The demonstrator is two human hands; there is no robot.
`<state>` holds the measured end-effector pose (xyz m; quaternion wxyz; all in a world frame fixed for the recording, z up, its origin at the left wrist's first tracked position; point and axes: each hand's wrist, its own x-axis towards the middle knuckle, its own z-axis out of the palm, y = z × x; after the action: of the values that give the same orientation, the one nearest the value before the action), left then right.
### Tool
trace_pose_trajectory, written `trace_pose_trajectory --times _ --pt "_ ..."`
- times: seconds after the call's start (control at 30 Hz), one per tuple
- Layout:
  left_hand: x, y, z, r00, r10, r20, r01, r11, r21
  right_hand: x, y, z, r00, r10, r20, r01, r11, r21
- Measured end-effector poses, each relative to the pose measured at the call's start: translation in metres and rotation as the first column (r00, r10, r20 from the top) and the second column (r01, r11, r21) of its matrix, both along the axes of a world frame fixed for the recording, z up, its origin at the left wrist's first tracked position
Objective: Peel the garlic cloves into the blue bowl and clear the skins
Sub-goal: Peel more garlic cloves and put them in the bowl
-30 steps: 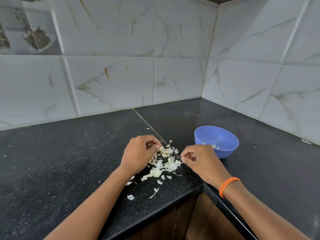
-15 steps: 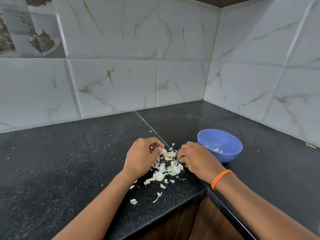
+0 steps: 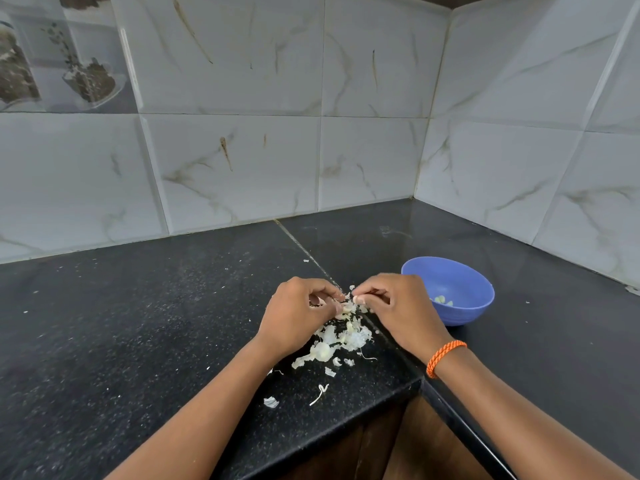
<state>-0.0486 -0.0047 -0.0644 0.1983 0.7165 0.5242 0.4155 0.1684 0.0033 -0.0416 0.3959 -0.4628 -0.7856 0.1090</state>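
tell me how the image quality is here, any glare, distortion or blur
Head view: wide-angle lens bends the tile lines and the countertop edge; soft glare on the glossy wall tiles and on the polished counter behind the blue bowl; light is even, shadows faint; the garlic skins look sharp, while the fingers of both hands are slightly soft.

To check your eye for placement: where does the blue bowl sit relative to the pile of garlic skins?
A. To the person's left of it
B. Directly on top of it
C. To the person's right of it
C: the blue bowl stands on the counter beyond the right hand, clear of the garlic skins.
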Motion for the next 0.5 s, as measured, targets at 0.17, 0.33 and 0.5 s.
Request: trace_pose_trajectory --times 0.17,0.33,0.5 --pt "0.006 -0.004 0.001 1.000 0.020 0.007 -0.020 0.999 0.037 -0.012 -0.009 -0.016 0.971 0.013 -0.239 -0.034 0.996 -0.082" --pt "0.010 -0.005 0.002 0.999 0.055 -0.004 -0.054 0.994 0.094 -0.014 -0.012 -0.019 0.936 0.046 -0.350 -0.083 0.992 -0.091" --pt "0.013 -0.009 0.003 0.997 0.077 -0.027 -0.074 0.991 0.113 -0.013 -0.011 -0.023 0.921 0.045 -0.388 -0.077 0.995 -0.069"
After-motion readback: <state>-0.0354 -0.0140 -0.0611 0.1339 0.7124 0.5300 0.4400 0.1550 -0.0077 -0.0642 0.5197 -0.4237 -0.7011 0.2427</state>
